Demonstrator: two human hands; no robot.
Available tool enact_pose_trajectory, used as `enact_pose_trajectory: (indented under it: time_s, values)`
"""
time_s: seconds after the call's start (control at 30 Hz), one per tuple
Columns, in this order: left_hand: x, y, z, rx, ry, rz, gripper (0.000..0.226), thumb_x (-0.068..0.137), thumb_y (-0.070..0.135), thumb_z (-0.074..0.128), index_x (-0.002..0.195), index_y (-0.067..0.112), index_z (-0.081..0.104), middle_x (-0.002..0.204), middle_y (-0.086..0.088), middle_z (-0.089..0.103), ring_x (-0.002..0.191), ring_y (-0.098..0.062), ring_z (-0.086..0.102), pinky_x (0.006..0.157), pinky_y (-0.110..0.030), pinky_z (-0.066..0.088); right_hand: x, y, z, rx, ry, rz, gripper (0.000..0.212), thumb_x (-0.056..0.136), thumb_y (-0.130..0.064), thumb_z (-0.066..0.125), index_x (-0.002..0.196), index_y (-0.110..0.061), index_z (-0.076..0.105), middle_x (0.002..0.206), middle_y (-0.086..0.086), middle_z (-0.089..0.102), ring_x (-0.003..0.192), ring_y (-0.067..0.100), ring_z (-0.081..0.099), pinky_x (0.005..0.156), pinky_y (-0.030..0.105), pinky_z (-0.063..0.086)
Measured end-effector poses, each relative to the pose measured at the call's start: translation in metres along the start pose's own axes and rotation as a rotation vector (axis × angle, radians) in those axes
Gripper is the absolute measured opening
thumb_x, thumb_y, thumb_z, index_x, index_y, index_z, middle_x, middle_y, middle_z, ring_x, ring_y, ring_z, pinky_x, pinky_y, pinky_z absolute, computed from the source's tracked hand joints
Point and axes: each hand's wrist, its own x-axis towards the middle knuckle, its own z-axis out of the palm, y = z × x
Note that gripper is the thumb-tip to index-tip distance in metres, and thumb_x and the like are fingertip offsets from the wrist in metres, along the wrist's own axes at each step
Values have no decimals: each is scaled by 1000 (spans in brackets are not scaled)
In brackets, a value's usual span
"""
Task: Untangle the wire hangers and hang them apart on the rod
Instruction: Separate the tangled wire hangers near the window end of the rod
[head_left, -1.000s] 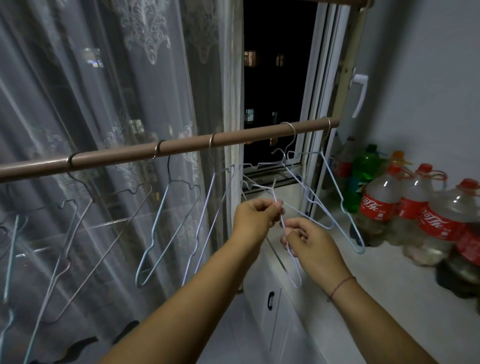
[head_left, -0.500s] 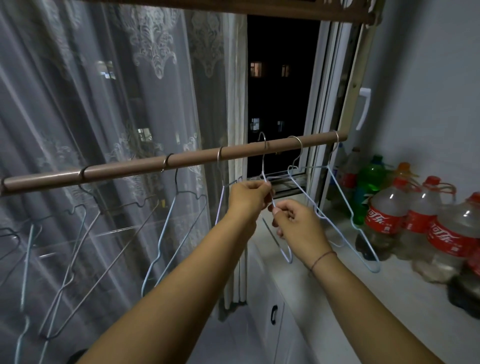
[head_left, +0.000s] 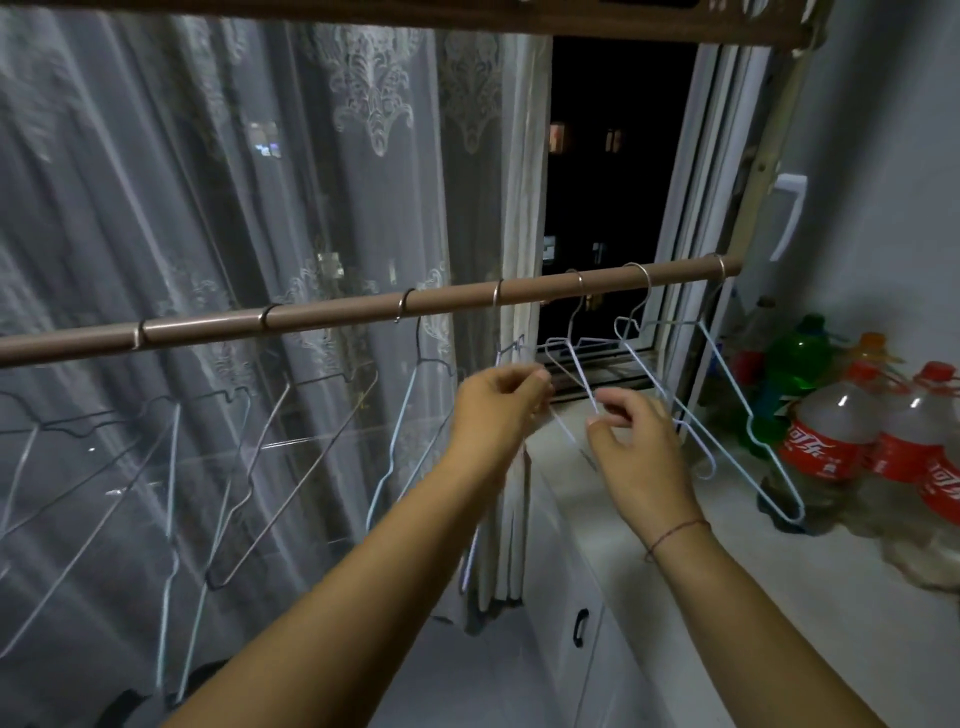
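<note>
Hook now seated on the rod (head_left: 332, 317) — white hanger (head_left: 571, 358) hung between neighbours, lower wire pinched by left hand (head_left: 498, 410) and right hand (head_left: 631, 447) fingers. Wire should be released gently, spacing kept.

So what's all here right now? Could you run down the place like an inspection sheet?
Surface: pale counter under the window, cupboard door below.
Job's things: brown rod carrying a row of wire hangers spaced along it; white hanger hooked on near the window, its wire between both hands.
Clutter: red-labelled bottles and a green bottle at the counter's right.
Grippers: left hand and right hand both pinch the white hanger's wire.
Cables: nothing seen.
Surroundings: lace curtain, open window dark outside.
</note>
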Motion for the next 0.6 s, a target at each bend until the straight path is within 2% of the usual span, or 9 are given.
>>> enact_pose_trajectory:
  time_s: [0.07,0.13,0.2,0.3,0.37,0.43,0.53,0.6]
  values:
    - [1,6,-27,-2,98,98,14,88,12,56,94,20,66,84,0,67,73,-7,59,72,-22,46,-10,-19,11,50,-17,-61,26,89,-15,50,115,-17,55,114,-3,46,97,4,51,69,3,41]
    - [1,11,-55,-4,206,160,17,87,10,57,99,16,67,87,-3,69,75,-9,61,74,-21,47,-22,-38,29,117,-90,-103,24,89,-15,52,112,-18,56,112,-4,48,94,1,54,75,2,45]
    - [-1,13,-80,1,301,176,20,88,7,56,104,10,66,92,-6,69,81,-11,61,78,-22,50,-36,-54,52,171,-188,-121,25,88,-16,53,112,-18,56,112,-4,50,98,3,56,87,13,48]
    - [-3,8,-111,127,406,142,25,88,7,55,112,4,65,105,-9,67,94,-14,60,91,-27,47,-54,-68,90,184,-302,-85,34,88,-19,55,122,-16,51,119,-3,46,114,10,51,99,28,45]
    - [-2,0,-124,214,399,59,27,89,11,55,113,3,64,106,-9,67,95,-14,58,90,-27,45,-62,-72,112,166,-331,-13,43,88,-23,56,129,-17,44,125,-3,44,119,10,47,101,28,43]
    - [-2,-8,-131,248,337,-51,27,90,16,55,111,2,65,100,-10,65,90,-15,55,82,-27,44,-67,-75,129,177,-370,105,49,87,-26,57,132,-18,40,122,-4,45,115,11,48,94,24,43]
    - [-4,-13,-135,175,214,-177,25,90,19,55,103,1,67,84,-13,63,75,-20,56,67,-26,47,-71,-76,147,288,-380,233,37,84,-22,61,118,-21,46,112,1,57,97,14,57,76,21,44]
    - [-5,-11,-136,122,167,-239,22,89,17,57,101,2,67,79,-12,64,69,-20,58,63,-24,51,-73,-76,154,292,-346,247,36,81,-18,63,111,-26,46,110,3,62,92,14,60,72,21,44]
